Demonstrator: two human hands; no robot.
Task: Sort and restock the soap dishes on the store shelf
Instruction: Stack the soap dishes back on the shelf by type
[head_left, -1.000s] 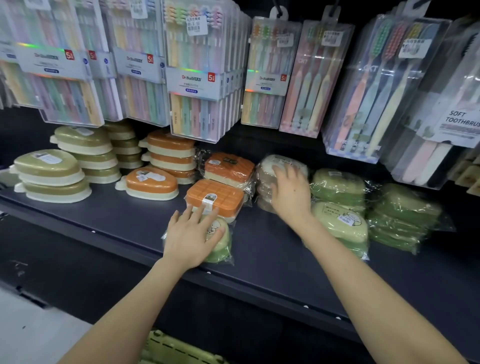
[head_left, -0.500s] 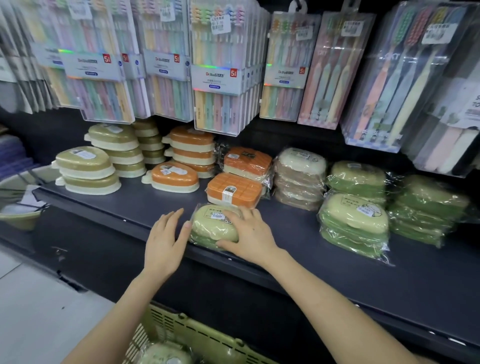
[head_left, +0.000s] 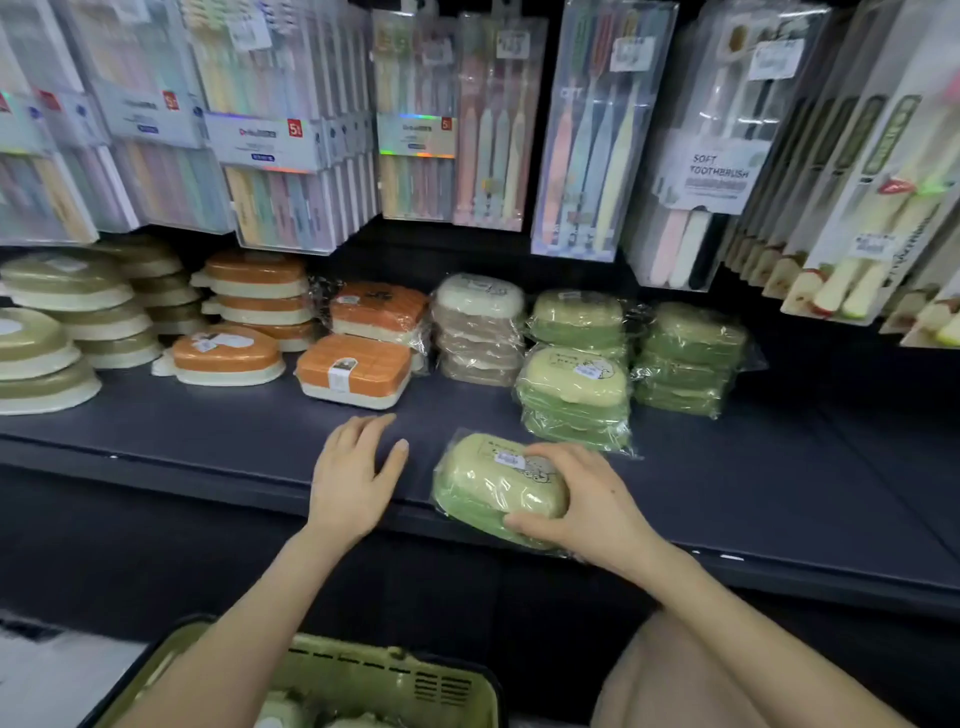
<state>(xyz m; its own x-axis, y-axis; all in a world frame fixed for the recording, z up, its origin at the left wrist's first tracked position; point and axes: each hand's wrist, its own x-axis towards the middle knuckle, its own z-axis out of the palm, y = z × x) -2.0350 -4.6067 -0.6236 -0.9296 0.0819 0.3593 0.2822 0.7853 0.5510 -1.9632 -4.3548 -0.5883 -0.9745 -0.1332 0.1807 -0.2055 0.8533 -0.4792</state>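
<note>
Your right hand (head_left: 582, 506) grips a wrapped green soap dish (head_left: 496, 488) at the shelf's (head_left: 208, 436) front edge, fingers curled round it; your left hand (head_left: 353, 480) rests flat beside it, fingers loosely spread.

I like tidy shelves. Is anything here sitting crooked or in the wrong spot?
Yes. One wrapped green soap dish lies crooked at the front edge of the shelf, held by the right hand, apart from the green stacks behind it.
</note>
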